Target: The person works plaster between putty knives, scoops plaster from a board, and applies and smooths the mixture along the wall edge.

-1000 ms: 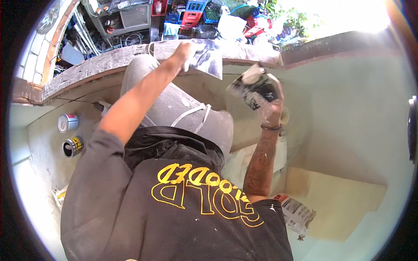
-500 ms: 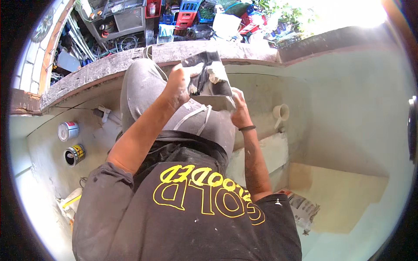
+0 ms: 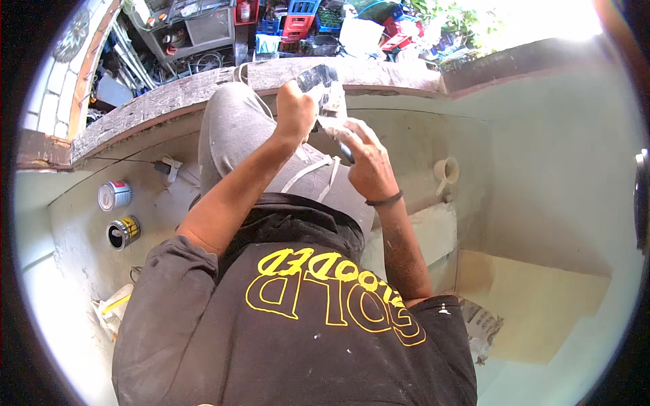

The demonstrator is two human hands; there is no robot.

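My left hand [image 3: 295, 114] is closed on a dark flat plate [image 3: 311, 76], held up over my lap near the wooden ledge. A lump of white paste [image 3: 332, 101] lies on the plate. Closed round a putty knife [image 3: 346, 147], my right hand [image 3: 371, 166] is just right of and below the plate. The knife's blade is near the paste; whether it touches cannot be made out. Part of its handle is hidden by my fingers, and whitish smears mark them.
Beyond my knee runs a worn wooden ledge [image 3: 162, 91], with crates [image 3: 296, 28] past it. Two tins, one white [image 3: 114, 195] and one yellow and black [image 3: 123, 233], stand at left. To the right are a cream cup-like piece [image 3: 445, 170] and a yellowish board [image 3: 542, 304].
The plate has turned and tilted, so less of its face shows. My right hand has moved up and left with the putty knife, closer to the paste. The view has shifted slightly.
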